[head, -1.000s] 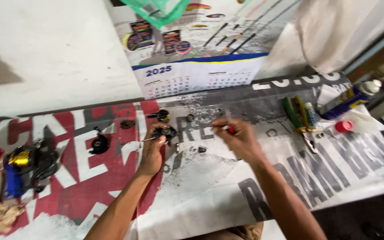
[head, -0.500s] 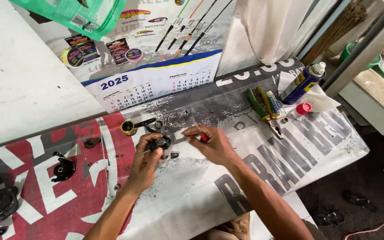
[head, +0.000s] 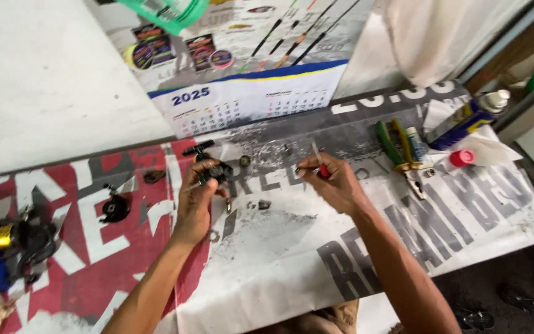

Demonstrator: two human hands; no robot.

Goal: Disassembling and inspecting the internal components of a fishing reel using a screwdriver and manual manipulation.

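My left hand (head: 196, 201) grips a small black fishing-reel part (head: 215, 172) just above a printed banner that covers the table (head: 292, 260). My right hand (head: 335, 182) holds a small red-handled tool (head: 320, 166) with a thin metal tip pointing up. The two hands are a short way apart near the table's middle. Small loose metal parts (head: 261, 204) lie between them.
Green-and-yellow pliers (head: 403, 154), a spray can (head: 468, 119) and a red cap (head: 462, 158) lie at the right. A black round part (head: 115, 209) and a dark reel with gold and blue (head: 10, 247) sit at the left. A wall calendar (head: 248, 102) hangs behind.
The view has shifted, so the table's objects sit differently in frame. Both hands stay together at the middle, still holding the reel part and the red-handled tool.
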